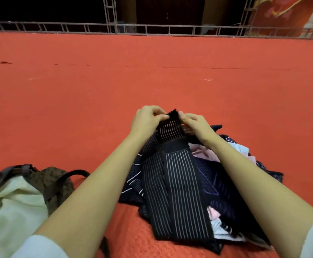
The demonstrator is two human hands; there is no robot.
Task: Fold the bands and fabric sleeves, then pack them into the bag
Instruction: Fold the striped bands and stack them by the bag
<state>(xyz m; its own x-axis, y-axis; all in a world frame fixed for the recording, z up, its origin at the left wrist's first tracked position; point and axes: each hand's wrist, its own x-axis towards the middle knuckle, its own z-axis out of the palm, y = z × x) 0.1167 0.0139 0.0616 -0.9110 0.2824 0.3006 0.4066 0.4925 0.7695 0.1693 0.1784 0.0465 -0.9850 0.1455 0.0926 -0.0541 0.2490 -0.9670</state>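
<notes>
A long black band with thin white stripes [178,192] runs from the lower middle up to my hands. My left hand [146,120] pinches its far end on the left side, and my right hand [196,125] pinches the same end on the right. That end is lifted off the red carpet. Under the band lies a heap of dark and pink bands and fabric sleeves [232,174]. A brown patterned bag [57,181] with dark straps sits at the lower left, partly hidden by my left forearm.
Red carpet [152,75] covers the floor ahead and to both sides. A pale cream cloth [12,205] lies by the bag at the lower left. A metal truss rail [114,27] runs along the carpet's far edge, with a red banner [289,15] at the far right.
</notes>
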